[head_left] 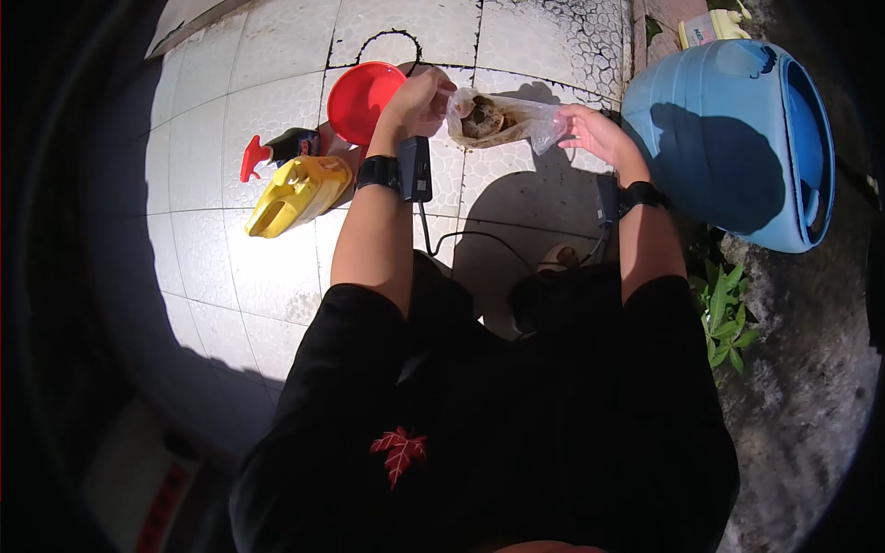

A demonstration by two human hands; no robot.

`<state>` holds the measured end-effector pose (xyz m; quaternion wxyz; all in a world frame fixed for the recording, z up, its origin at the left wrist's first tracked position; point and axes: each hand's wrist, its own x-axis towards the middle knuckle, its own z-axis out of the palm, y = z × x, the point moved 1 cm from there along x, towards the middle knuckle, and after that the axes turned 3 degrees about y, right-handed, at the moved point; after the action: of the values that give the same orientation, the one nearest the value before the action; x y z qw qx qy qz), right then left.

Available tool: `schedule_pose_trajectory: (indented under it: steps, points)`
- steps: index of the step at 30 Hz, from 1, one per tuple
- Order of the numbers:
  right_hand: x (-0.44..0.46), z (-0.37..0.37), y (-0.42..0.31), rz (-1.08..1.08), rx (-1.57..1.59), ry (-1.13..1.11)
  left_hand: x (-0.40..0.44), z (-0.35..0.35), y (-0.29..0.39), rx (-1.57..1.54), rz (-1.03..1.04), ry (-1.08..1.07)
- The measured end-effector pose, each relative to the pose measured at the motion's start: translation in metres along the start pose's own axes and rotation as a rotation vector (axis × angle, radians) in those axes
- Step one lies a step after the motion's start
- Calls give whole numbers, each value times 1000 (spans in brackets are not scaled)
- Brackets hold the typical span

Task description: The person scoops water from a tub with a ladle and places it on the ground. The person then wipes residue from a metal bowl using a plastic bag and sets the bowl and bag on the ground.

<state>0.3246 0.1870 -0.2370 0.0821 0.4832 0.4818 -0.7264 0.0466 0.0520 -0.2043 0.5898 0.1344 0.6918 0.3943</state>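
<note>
A clear plastic bag [516, 122] with brown, dirty contents stretches sideways between my two hands above the tiled floor. My left hand [426, 95] is closed on the bag's left end, beside a red basin [362, 100]. At the other end, my right hand [590, 134] grips the bag's edge between thumb and fingers, its remaining fingers partly spread. What exactly lies inside the bag is hard to make out.
Left of the basin are a yellow jug [300, 194] lying on its side and a dark spray bottle with a red trigger [253, 158]. A large blue barrel [728, 138] lies at the right, near a pale container [708, 29] and a green plant [726, 313].
</note>
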Motion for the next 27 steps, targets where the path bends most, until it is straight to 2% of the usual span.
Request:
schedule_pose_trajectory:
  steps: [2,3,4,6,7,9,10,14,17,19,20,22,23,24,26,27]
  points:
    - [19,-1,21,-120,501,105,23,1,-9,29,56,249]
    - [44,-5,48,-108,623,207,73,-5,-38,154,189,337]
    - [61,2,72,-101,674,375,91,-2,-54,154,187,337]
    - [107,16,121,44,397,475,115,6,-82,499,151,282]
    - [102,35,121,83,343,445,156,2,-118,612,230,304]
    - [108,59,126,98,383,450,178,0,-143,782,226,210]
    - [110,66,121,101,379,468,192,4,-152,710,152,349]
    - [122,72,114,9,389,520,179,18,-127,825,75,287]
    - [172,56,133,33,294,464,169,26,-115,834,224,282]
    - [179,53,132,-147,282,533,176,34,-115,810,295,238]
    - [177,52,130,-140,288,535,177,39,-114,779,365,199]
    - [170,49,128,-284,492,656,179,42,-112,775,420,181]
    - [190,35,145,-382,517,591,182,42,-111,787,438,168]
    - [186,30,142,-380,523,594,185,41,-110,800,458,158]
    - [180,17,129,-299,712,937,181,41,-113,754,480,179]
    - [179,10,126,-298,715,939,181,41,-114,700,502,202]
